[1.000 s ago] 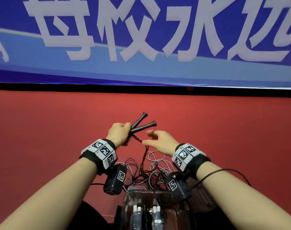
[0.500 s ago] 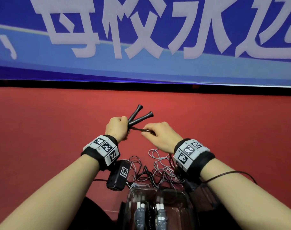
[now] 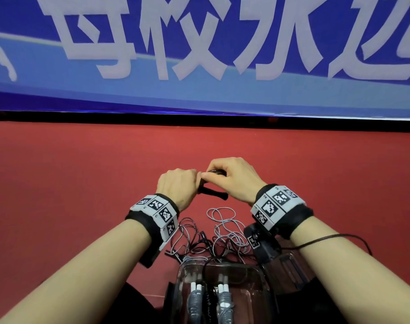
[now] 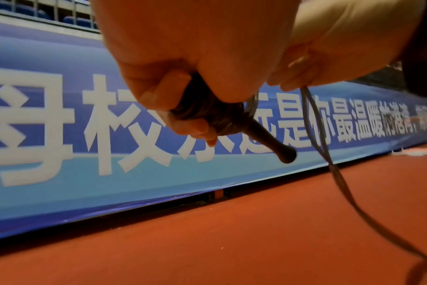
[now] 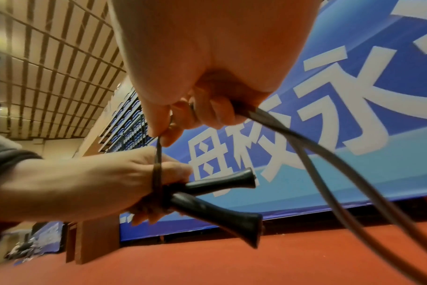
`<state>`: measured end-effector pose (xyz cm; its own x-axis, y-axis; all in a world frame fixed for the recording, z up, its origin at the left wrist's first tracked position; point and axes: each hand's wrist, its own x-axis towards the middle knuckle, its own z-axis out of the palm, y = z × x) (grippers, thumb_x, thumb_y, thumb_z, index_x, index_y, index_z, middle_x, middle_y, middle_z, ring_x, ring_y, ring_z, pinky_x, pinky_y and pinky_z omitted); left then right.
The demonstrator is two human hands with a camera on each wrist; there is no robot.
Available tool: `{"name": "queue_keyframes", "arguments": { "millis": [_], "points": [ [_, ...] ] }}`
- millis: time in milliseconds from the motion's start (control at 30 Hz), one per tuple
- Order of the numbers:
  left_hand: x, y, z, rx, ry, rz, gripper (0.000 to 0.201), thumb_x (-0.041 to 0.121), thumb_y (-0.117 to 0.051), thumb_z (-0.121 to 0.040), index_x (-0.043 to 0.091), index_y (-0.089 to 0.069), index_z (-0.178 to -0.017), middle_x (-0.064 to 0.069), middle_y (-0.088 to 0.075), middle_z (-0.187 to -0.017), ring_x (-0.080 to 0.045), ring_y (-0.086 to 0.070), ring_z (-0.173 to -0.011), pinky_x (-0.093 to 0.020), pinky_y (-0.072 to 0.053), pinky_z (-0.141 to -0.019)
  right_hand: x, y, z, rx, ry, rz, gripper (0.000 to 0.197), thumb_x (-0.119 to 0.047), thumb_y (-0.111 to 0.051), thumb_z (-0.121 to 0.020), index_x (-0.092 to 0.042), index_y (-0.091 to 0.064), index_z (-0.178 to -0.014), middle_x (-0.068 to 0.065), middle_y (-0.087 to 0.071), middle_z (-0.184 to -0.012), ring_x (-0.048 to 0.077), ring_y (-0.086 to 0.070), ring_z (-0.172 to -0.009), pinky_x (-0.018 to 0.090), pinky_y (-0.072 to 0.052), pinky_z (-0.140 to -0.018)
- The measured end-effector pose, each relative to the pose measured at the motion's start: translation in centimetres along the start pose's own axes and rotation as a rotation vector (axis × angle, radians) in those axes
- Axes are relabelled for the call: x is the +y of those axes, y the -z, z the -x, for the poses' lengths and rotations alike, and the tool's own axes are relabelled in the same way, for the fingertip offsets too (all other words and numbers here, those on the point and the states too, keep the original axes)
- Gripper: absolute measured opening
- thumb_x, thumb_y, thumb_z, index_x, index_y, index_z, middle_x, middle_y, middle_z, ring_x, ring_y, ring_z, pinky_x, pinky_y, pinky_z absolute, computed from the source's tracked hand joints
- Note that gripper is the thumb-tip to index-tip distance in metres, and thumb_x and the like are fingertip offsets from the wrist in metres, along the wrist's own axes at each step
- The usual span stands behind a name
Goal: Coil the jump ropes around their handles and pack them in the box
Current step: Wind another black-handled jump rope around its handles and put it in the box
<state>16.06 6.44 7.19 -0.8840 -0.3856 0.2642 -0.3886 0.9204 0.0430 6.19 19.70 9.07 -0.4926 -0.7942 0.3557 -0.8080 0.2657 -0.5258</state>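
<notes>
My left hand (image 3: 178, 185) grips the two black jump rope handles (image 3: 213, 192) held together, their flared ends (image 5: 246, 227) pointing right. Turns of thin dark rope (image 4: 207, 115) are wound round the handles beside my left fingers. My right hand (image 3: 229, 176) pinches the rope (image 5: 159, 148) just above the handles and holds a loop (image 5: 317, 150) that trails down to the floor. More loose rope (image 3: 222, 228) lies in a tangle on the red floor below my wrists. A clear plastic box (image 3: 257, 274) stands near me and holds coiled ropes with grey and white handles (image 3: 195, 298).
Red floor (image 3: 82, 183) stretches ahead to a blue banner (image 3: 199, 66) with white characters along the far edge. A black cable (image 3: 328, 239) runs over my right forearm. Wrist cameras (image 3: 262, 244) hang under both wristbands.
My right hand rose from beside the handles to over them, carrying the rope across. The handles turned from pointing up and away to lying sideways, pointing right. Both hands moved slightly away from me.
</notes>
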Motion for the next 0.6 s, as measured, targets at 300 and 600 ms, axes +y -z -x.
{"name": "queue_keyframes", "arguments": {
  "millis": [300, 600],
  "points": [
    [0.0, 1.2, 1.1, 0.005, -0.288, 0.418, 0.060, 0.060, -0.009, -0.089, 0.025, -0.041, -0.052, 0.001, -0.051, -0.051, -0.019, -0.051, -0.052, -0.034, -0.033, -0.055, 2.1, 3.0, -0.3, -0.065, -0.155, -0.269, 0.034, -0.049, -0.077, -0.074, -0.019, -0.064, -0.066, -0.009, -0.050, -0.054, 0.004, -0.041, -0.050, 0.022, -0.035, -0.055],
    [2.6, 1.9, 1.3, 0.161, -0.151, 0.941, 0.041, 0.054, -0.048, -0.090, 0.025, -0.056, -0.061, 0.003, -0.055, -0.048, -0.012, -0.049, -0.046, -0.027, -0.039, -0.052, 3.6, 2.1, -0.2, -0.157, -0.224, -0.507, 0.025, -0.029, -0.064, -0.091, -0.018, -0.063, -0.068, -0.006, -0.046, -0.056, 0.005, -0.041, -0.050, 0.026, -0.033, -0.057]
  ]
}}
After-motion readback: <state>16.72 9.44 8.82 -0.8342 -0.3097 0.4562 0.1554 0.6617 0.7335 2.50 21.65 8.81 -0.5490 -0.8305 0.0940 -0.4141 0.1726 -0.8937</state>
